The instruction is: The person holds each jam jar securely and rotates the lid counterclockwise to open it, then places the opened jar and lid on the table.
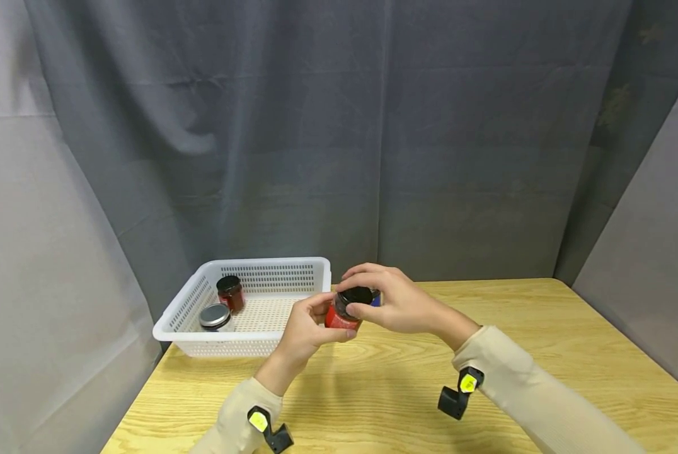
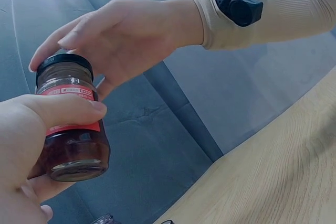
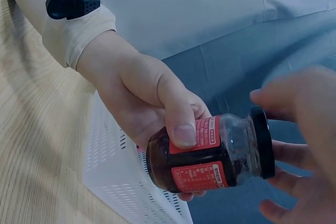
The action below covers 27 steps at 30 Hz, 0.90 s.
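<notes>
Your left hand [image 1: 300, 326] holds the jar [image 1: 341, 320] by its red-labelled body, thumb on the near side, fingers wrapped behind. Your right hand [image 1: 401, 304] arches over the top, thumb and fingers parted just the lid's width and curved round the black lid [image 1: 357, 294]; how firmly they grip, I cannot tell. The jar is raised above the table [image 1: 396, 397], just right of the white basket [image 1: 163, 328]. In the head view its long axis tilts from upright, base low and left, lid pointing up and right, towards your right palm.
</notes>
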### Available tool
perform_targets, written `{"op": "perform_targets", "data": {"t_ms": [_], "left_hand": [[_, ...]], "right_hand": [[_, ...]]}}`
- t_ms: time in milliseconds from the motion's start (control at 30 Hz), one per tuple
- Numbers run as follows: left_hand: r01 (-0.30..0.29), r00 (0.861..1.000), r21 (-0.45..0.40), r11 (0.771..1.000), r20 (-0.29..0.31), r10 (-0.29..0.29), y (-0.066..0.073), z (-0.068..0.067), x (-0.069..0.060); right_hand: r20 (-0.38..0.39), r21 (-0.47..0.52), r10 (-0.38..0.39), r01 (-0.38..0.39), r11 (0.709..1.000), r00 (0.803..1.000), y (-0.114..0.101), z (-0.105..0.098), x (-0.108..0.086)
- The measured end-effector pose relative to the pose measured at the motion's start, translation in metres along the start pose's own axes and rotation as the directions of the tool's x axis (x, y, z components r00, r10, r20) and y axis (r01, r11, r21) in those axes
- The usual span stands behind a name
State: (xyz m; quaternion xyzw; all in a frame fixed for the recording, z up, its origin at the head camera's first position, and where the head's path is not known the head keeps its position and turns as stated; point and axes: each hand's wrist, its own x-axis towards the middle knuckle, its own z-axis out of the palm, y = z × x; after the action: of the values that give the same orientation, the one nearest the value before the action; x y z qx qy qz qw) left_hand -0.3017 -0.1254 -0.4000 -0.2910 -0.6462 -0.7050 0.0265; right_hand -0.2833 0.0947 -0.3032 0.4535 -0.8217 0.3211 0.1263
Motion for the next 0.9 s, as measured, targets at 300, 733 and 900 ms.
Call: {"op": "perform_targets", "data": {"t_ms": [300, 733, 900], "left_hand": [[0.008, 1.0, -0.001, 1.0, 0.023, -0.008, -0.0005, 0.0009, -0.0013], [0.041, 0.998, -0.012, 0.999, 0.041, -0.04, -0.0043, 0.0023, -0.0026], [0.039, 0.999, -0.003, 0.999, 0.03, -0.039, -0.0043, 0.0035, -0.0017]], "right_hand": [[0.034, -0.029, -0.029, 0.03, 0.999, 0.999, -0.0021, -0.0023, 0.0032], [0.131, -0.017, -0.039, 0.041, 0.999, 0.991, -0.0041, -0.007, 0.0017], [0.15, -0.031, -0.041, 0.046, 0.998, 0.988, -0.0042, -0.0076, 0.0013]]}}
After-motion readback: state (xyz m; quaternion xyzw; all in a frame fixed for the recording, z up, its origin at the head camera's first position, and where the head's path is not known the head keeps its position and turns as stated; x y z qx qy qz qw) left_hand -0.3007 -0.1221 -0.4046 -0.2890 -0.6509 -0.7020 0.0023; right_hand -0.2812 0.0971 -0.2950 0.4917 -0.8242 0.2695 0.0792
